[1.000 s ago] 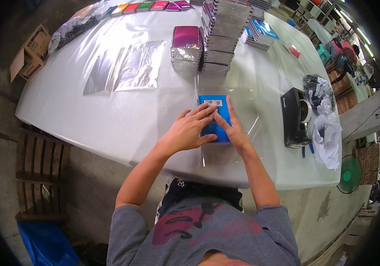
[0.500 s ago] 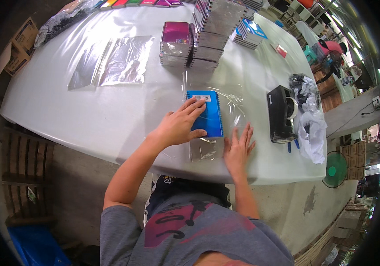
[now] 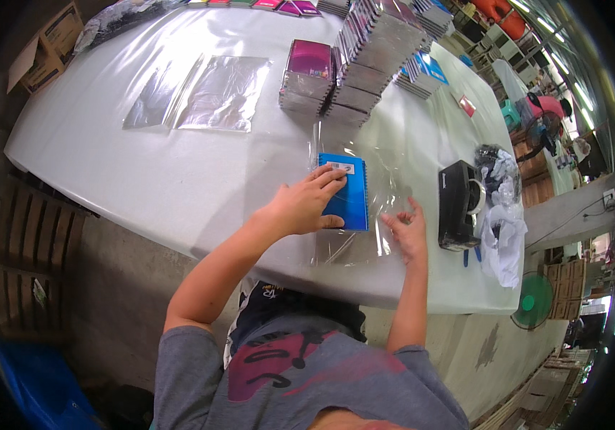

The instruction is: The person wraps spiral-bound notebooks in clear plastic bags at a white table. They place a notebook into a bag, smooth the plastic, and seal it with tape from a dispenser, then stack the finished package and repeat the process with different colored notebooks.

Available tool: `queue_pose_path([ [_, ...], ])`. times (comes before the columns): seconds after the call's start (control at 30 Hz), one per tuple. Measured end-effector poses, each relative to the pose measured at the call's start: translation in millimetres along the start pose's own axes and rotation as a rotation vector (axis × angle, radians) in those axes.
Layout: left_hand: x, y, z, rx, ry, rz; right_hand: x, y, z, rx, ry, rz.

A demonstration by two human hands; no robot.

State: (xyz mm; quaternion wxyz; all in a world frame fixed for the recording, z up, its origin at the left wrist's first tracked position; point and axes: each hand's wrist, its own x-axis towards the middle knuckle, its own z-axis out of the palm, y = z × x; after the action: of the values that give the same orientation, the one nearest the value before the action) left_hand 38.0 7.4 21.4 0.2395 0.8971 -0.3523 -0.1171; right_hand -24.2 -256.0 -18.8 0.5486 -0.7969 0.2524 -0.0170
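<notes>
A blue spiral-bound notebook (image 3: 354, 208) with a white barcode sticker lies on a sheet of clear plastic film (image 3: 336, 247) near the table's front edge. My left hand (image 3: 304, 204) rests on the notebook, its fingers stretched out over the cover and sticker, the thumb low on the cover. To the right, my right hand (image 3: 409, 235) has its fingers curled at the film's right side, pinching the film there. Glare on the film partly hides the fingertips' exact contact.
Tall stacks of spiral notebooks (image 3: 372, 64) stand behind, beside a shorter purple-topped stack (image 3: 307, 75). More clear sheets (image 3: 214, 93) lie at the back left. A black tape dispenser (image 3: 458, 204) and crumpled plastic (image 3: 501, 229) sit at the right.
My right hand has gone from lying flat to curled fingers at the film's edge, a little farther right. My left hand stays on the notebook. The whole view has shifted slightly.
</notes>
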Motion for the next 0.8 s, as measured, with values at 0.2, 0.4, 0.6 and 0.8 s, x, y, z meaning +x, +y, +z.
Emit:
queue_pose_path([
  [0.2, 0.0, 2.0, -0.7, -0.020, 0.018, 0.004, -13.4, 1.6, 21.6, -0.608, 0.135, -0.248],
  [0.4, 4.5, 5.1, -2.5, 0.008, -0.004, 0.030, -5.7, -4.5, 3.8, -0.080, -0.104, -0.213],
  [0.6, 11.3, 4.7, 5.1, -0.068, 0.075, 0.109, -9.6, -38.1, -4.0, 0.463, -0.506, 0.017],
  [0.8, 24.4, 17.7, 10.5, 0.109, 0.091, 0.167, -33.0, -62.8, 55.8, -0.277, -0.374, -0.443],
])
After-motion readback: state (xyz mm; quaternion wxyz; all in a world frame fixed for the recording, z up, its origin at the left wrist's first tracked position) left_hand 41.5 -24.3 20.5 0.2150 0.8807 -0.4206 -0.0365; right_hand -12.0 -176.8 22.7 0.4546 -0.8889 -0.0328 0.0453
